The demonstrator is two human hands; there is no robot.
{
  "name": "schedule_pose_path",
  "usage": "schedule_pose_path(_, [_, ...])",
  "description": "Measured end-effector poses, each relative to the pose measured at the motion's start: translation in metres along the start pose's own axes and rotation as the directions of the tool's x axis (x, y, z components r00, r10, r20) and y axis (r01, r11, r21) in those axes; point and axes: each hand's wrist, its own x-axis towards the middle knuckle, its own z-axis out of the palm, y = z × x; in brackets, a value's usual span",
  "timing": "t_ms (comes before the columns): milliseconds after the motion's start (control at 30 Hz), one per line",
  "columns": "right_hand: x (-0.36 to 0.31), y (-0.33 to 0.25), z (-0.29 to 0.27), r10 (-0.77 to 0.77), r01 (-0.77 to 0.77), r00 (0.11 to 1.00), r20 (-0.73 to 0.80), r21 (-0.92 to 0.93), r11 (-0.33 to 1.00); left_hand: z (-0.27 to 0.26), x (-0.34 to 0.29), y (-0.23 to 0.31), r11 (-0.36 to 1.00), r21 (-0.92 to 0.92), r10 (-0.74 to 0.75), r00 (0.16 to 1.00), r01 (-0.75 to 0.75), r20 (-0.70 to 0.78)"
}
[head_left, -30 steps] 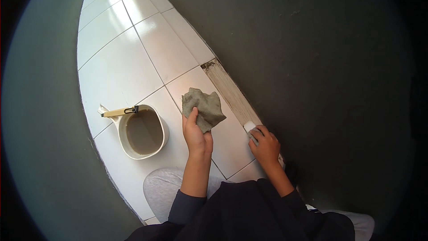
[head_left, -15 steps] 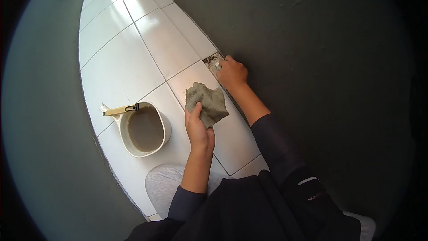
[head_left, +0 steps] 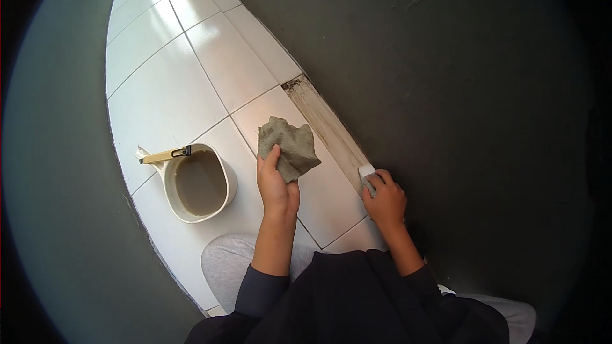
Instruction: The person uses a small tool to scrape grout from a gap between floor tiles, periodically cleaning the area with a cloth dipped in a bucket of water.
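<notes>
My left hand [head_left: 276, 186] is closed on a grey-green rag [head_left: 290, 148], thumb on top, held above the white tiles. At the right edge of the tiling, my right hand [head_left: 386, 200] grips a small white piece with a flat face [head_left: 366, 171], with something grey under the fingers; its exact kind is hard to make out. That piece touches the near part of a narrow untiled strip [head_left: 325, 116], pale with brown streaks and a darker patch at its far end. Left of the rag stands a white handled dipper [head_left: 233, 186] with murky brownish water inside.
Across the dipper's handle and rim lies a yellow utility knife [head_left: 167, 155]. White tiles [head_left: 162, 79] run away from me, bordered on both sides by dark grey floor or wall surfaces [head_left: 459, 121]. My knee in grey cloth [head_left: 223, 261] rests by the dipper.
My right hand has slid from the strip's far end to its near part, drawing the white piece toward me and uncovering the streaked strip. The left hand still holds the rag.
</notes>
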Motion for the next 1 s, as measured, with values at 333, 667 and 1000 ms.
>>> schedule_pose_path(333, [0.175, -0.093, 0.055, -0.181, 0.18, 0.983, -0.03, -0.027, 0.983, 0.0, 0.002, -0.005, 0.998, 0.066, 0.005, 1.0, -0.007, 0.03])
schedule_pose_path(667, [0.125, -0.061, 0.037, -0.125, 0.12, 0.989, 0.074, 0.069, 0.99, -0.015, 0.014, 0.006, 0.999, 0.025, -0.023, 1.0, 0.023, -0.008])
schedule_pose_path(1000, [-0.055, 0.017, -0.002, -0.037, 0.036, 0.999, 0.021, 0.064, 0.997, -0.013, -0.007, -0.033, 0.989, 0.129, -0.081, 0.996, 0.075, 0.044])
